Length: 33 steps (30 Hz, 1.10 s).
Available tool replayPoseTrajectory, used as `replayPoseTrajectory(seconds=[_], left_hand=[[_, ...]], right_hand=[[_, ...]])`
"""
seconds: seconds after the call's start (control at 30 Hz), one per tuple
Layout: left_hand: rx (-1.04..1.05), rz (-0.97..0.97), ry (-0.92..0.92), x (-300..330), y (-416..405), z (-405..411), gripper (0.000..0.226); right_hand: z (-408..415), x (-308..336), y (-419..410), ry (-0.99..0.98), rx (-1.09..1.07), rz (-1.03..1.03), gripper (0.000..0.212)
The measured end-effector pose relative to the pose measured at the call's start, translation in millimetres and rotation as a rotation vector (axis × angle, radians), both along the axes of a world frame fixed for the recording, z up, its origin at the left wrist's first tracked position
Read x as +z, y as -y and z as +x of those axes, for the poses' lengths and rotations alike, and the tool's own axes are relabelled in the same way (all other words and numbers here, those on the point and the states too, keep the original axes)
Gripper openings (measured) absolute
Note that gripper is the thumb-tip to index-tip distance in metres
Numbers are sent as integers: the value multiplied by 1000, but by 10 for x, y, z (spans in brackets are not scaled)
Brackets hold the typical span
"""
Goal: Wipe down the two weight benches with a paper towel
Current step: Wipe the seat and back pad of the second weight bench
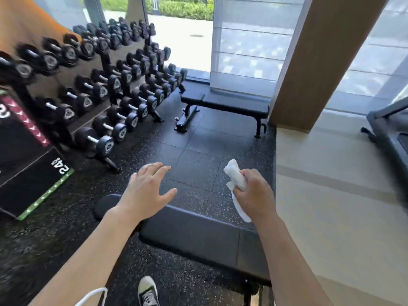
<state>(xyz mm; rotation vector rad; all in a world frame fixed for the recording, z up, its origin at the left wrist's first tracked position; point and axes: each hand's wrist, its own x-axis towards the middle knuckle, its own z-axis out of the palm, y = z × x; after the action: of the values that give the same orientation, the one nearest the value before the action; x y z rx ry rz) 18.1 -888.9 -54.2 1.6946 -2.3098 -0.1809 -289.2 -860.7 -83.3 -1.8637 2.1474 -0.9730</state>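
Now over the near bench (189, 235) edge.
Left hand (146, 191) spread, holding nothing; right hand (254, 191) grips towel (235, 175); bare floor (198, 146) before far bench (231, 104).

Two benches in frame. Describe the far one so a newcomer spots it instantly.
Find the dumbbell rack along the left wall. Just past its far end, in front of the window, stands the far bench, flat and black. Unlike the near bench under the person's arms, no hand or paper towel is over it.
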Motion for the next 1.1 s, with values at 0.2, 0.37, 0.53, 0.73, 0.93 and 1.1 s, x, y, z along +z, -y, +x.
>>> replayPoseTrajectory(seconds=[0.2,0.37,0.53,0.73,0.93,1.1], left_hand=[[173,-35,-69,238,-431,803,76],[265,-60,-77,391,-748,1620,74],[374,-55,-77,464,-1099,2603,74],[442,-60,-96,484,-1392,3505,74],[468,-57,-135,474,-1539,3992,72],[475,-58,-158,382,-1549,4180,70]], right_hand=[[820,285,-75,-15,143,-6,21],[1605,462,-122,-26,184,-34,24],[2621,591,-166,-52,279,-14,24],[3653,644,-273,-40,369,-7,29],[4169,675,-393,-82,401,3,28],[4434,696,-306,-129,431,5,26]])
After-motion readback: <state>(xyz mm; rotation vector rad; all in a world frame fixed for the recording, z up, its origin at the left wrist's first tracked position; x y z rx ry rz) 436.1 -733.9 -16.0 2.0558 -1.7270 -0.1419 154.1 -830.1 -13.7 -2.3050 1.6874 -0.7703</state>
